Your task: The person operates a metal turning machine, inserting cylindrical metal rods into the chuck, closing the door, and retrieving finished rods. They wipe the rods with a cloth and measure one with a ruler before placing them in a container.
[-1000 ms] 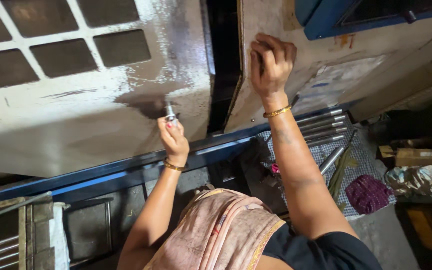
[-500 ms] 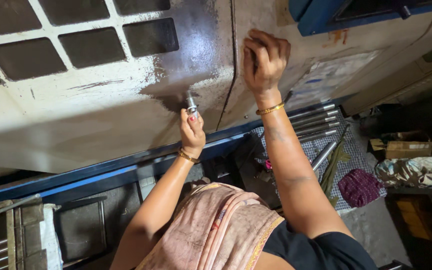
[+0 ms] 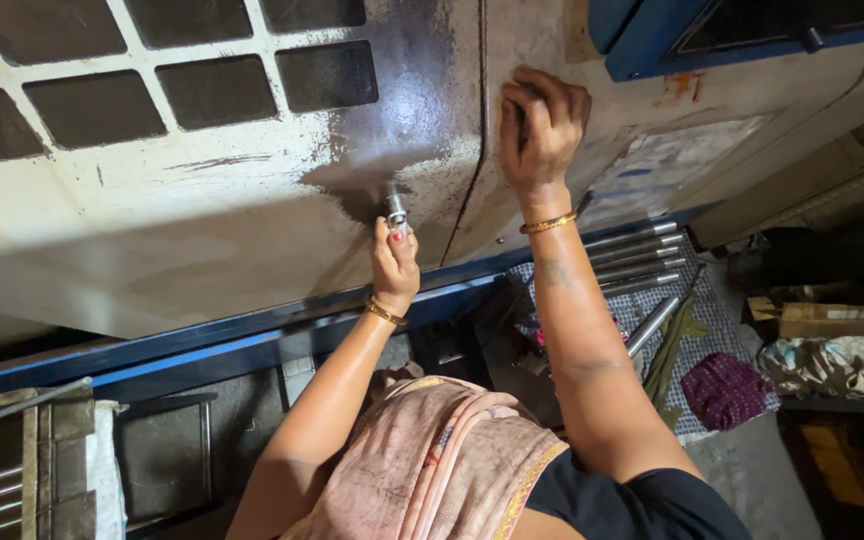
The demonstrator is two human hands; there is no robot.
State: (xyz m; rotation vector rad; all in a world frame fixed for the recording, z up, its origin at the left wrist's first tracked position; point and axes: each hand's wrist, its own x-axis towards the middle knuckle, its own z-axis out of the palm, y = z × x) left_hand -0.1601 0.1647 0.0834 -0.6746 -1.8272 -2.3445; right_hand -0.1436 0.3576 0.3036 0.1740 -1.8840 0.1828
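Observation:
My left hand [image 3: 396, 262] is raised and shut on a small shiny metal cylinder [image 3: 395, 206], held upright against the dirty cream machine door [image 3: 202, 230]. My right hand [image 3: 540, 122] is higher up, its fingers curled on the edge of the right-hand door panel [image 3: 552, 40], just right of the dark seam [image 3: 472, 150] where the two doors meet. Both wrists wear gold bangles. A pink cloth [image 3: 442, 460] hangs over my shoulder at the bottom.
Several long metal rods [image 3: 642, 262] lie on a checked cloth [image 3: 692, 310] to the right, beside a maroon rag [image 3: 724, 388]. A cardboard box [image 3: 817, 318] and crumpled cloth [image 3: 837, 362] sit farther right. A blue rail [image 3: 202, 345] runs under the door; a metal rack [image 3: 12, 470] stands at lower left.
The dark gap between the two door panels has closed to a thin seam. My left hand with the cylinder now sits nearer that seam; my right hand stays on the panel edge.

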